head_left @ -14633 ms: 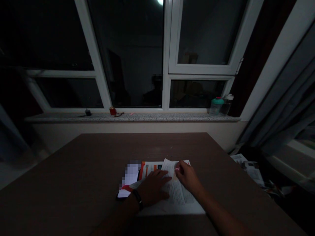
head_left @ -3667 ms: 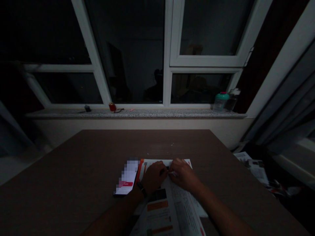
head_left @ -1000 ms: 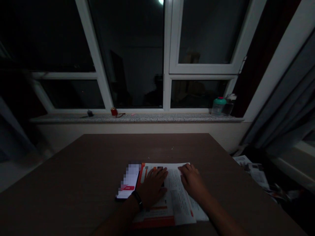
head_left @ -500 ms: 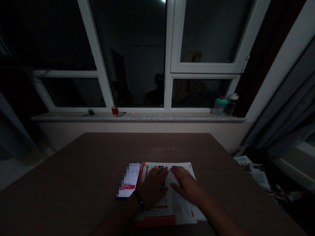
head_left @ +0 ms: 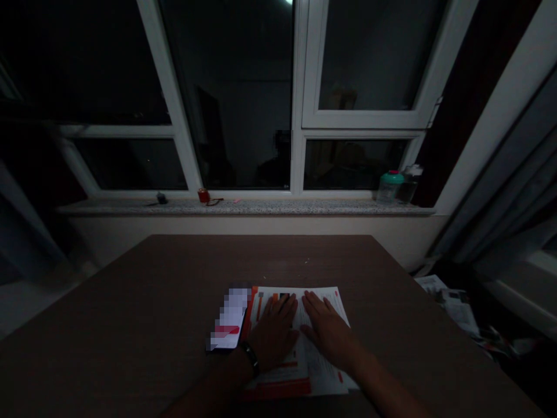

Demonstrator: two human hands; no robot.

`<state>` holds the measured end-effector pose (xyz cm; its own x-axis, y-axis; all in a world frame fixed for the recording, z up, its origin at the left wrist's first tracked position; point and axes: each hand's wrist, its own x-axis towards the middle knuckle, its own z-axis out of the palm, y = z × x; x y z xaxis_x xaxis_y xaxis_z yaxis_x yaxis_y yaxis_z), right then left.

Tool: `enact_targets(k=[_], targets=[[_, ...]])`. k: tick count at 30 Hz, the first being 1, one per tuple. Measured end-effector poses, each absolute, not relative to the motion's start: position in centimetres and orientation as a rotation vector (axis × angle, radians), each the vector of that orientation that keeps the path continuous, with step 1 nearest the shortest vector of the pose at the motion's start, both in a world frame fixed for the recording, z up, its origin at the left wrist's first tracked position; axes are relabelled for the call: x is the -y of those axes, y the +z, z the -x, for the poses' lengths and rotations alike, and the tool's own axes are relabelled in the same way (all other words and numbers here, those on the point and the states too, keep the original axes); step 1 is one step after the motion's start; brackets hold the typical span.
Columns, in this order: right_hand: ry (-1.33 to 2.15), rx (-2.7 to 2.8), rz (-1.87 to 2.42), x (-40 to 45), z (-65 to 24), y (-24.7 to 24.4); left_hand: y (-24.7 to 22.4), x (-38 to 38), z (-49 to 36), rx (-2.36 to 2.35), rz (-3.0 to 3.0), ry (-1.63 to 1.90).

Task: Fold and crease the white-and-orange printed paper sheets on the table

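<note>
An orange-and-white printed booklet (head_left: 278,388) lies on the brown table (head_left: 174,273), with white printed sheets (head_left: 326,380) at its right. My left hand (head_left: 275,334), a dark band on its wrist, rests flat on the booklet with its fingers apart. On the white sheets lies my right hand (head_left: 328,331), palm down, fingers stretched forward. Neither hand holds anything. A phone (head_left: 228,319) with a lit, partly pixelated screen lies just left of the booklet.
Behind the table runs a stone windowsill (head_left: 261,207). It bears a small red jar (head_left: 203,195), a dark little object (head_left: 161,198) and a teal-lidded container (head_left: 390,186) beside a clear bottle (head_left: 409,183). Papers (head_left: 456,307) lie beyond the table's right edge.
My right hand has shifted slightly, its fingers now straighter and flatter on the sheets. My left hand has moved a little toward me and to the right.
</note>
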<state>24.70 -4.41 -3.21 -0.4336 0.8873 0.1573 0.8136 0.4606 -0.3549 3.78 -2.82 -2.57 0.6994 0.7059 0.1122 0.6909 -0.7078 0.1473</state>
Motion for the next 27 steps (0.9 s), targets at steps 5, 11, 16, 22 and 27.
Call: enact_targets(k=[5,11,16,22,27], targets=[[0.324,2.388,1.486,4.7,-24.1,-3.0,-2.5,2.9,-3.9,-1.172,-2.825,0.237],[0.308,2.385,1.544,5.0,-23.6,-2.8,-2.4,3.1,-3.9,-1.181,-2.828,0.235],[0.272,2.366,1.575,5.1,-23.4,-3.0,-2.4,3.1,-3.9,-1.166,-2.856,0.272],[0.245,2.345,1.554,5.1,-23.5,-3.5,-2.3,3.0,-3.9,-1.167,-2.837,0.260],[0.227,2.363,1.599,5.1,-23.6,-3.4,-2.7,2.9,-3.9,-1.180,-2.838,0.232]])
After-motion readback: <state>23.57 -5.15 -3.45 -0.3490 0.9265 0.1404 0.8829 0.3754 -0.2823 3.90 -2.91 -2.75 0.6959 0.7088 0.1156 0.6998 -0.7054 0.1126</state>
